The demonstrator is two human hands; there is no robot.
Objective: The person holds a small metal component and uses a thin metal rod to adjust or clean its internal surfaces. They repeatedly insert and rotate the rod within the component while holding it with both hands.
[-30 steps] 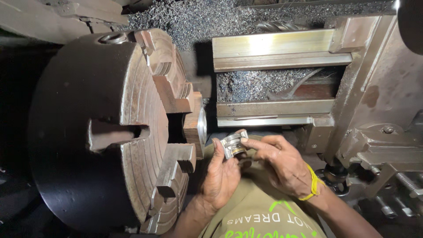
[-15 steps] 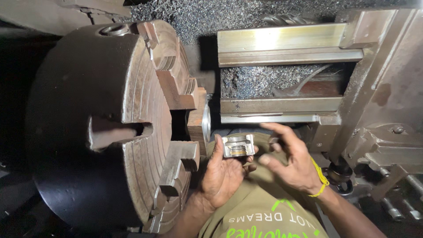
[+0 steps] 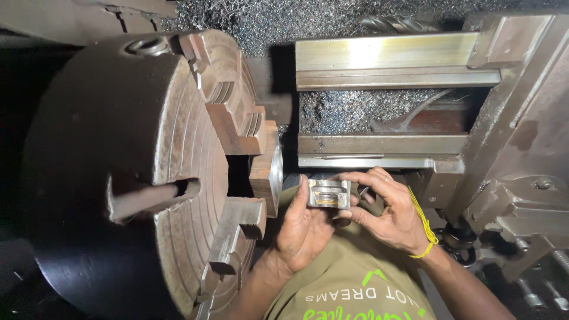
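**Small metal block held in both hands beside a lathe chuck**

A large four-jaw lathe chuck (image 3: 148, 172) fills the left of the view, dark and worn, with stepped jaws standing out from its face; to its right run the bright steel bed ways (image 3: 385, 59), with grey metal swarf (image 3: 355, 109) heaped between the rails and along the top of the frame; the carriage casting (image 3: 521, 148) rises at the right edge; low in the middle shows the person's olive shirt (image 3: 349, 284). Just right of the chuck's nearest jaw, the left hand (image 3: 305, 228) lies palm up under a small rectangular metal block (image 3: 329, 193), thumb raised along the block's left end; the right hand (image 3: 388, 207), a yellow thread (image 3: 424, 228) at its wrist, closes its fingertips on the block's right end; so both hands grasp the block, which sits level between them, near the chuck but clear of it.
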